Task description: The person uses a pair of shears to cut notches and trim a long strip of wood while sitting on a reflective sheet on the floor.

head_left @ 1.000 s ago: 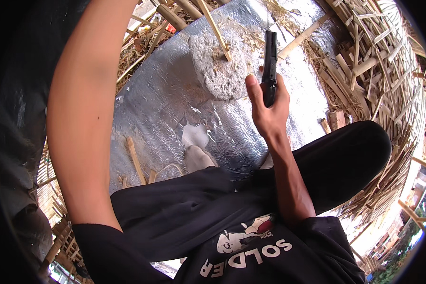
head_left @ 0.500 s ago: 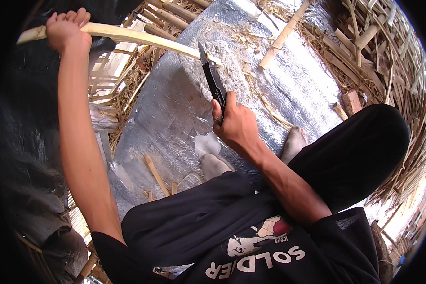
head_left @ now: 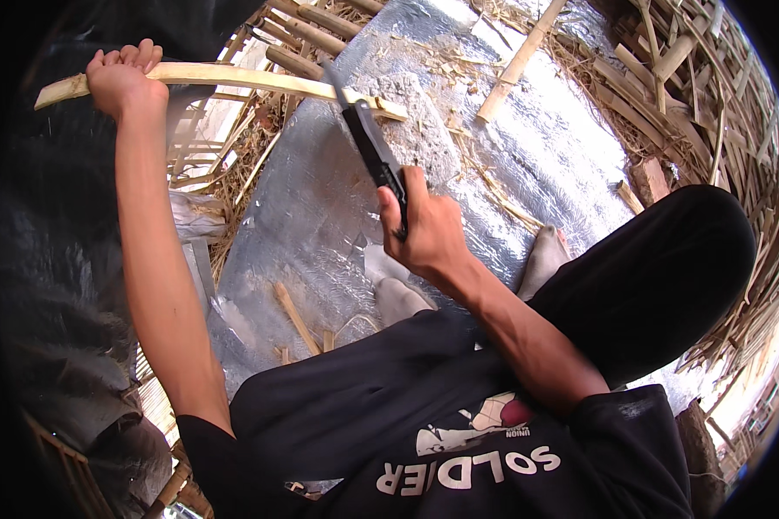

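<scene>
My left hand is closed round a long pale strip of wood or bamboo near its far left end. The strip runs to the right, and its other end rests on a rough grey stone block. In my right hand is a black folding knife, its handle gripped with thumb and forefinger along it. The knife's blade is opened out and crosses the strip a little short of its right end; the blade is blurred, so I cannot tell whether it touches.
Silvery foil sheeting lies under the block and my feet. A bamboo pole lies at the upper right, near a brick. Cut sticks and shavings are scattered about. Woven slats rise at the right; black plastic sheeting hangs at the left.
The knife has shifted left and slightly up along the strip, its blade tilting further left. My left hand and the strip's left part have dropped a little in the picture.
</scene>
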{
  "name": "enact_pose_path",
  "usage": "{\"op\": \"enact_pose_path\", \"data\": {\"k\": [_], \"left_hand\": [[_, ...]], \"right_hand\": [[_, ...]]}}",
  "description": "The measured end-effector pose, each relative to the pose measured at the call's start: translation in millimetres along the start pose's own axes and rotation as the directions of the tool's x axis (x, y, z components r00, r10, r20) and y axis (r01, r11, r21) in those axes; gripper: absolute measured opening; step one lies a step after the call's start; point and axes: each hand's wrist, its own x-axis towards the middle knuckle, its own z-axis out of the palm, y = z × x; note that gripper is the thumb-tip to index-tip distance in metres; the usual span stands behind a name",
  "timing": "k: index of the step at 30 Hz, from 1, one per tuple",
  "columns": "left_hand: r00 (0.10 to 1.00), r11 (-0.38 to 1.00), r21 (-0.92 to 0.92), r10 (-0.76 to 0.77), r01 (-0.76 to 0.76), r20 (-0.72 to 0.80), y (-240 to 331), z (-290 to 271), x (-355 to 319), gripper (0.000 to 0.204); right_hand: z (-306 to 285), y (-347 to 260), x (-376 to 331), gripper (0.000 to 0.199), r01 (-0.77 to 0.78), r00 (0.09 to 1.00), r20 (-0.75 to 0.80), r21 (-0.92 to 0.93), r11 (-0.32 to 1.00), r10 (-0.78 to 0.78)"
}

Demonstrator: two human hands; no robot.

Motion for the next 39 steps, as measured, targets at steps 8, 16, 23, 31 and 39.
{"op": "enact_pose_path", "data": {"k": [8,16,23,31,39], "left_hand": [[0.999,1.000,0.011,-0.013,0.013,-0.041,0,5,-11,0.038],[0.999,0.998,0.032,0.047,-0.047,0.000,5,-1,-8,0.037],[0.991,0.992,0.070,0.099,-0.105,0.085,12,25,-9,0.035],[0.993,0.994,0.038,0.103,-0.101,-0.061,-3,14,13,0.035],[0.955,0.988,0.136,0.103,-0.067,-0.279,9,64,-9,0.043]], "right_hand": [[4,5,4,0.042,-0.142,0.989,0.025,-0.067,0.988,0.144],[-3,1,6,0.044,-0.137,0.978,0.123,-0.219,0.966,0.167],[-18,-1,9,0.044,-0.124,0.969,0.175,-0.275,0.954,0.177],[-69,-38,33,0.050,-0.040,0.977,-0.163,0.489,0.871,0.137],[-15,12,5,0.050,-0.136,0.990,0.062,0.092,0.986,0.131]]}}
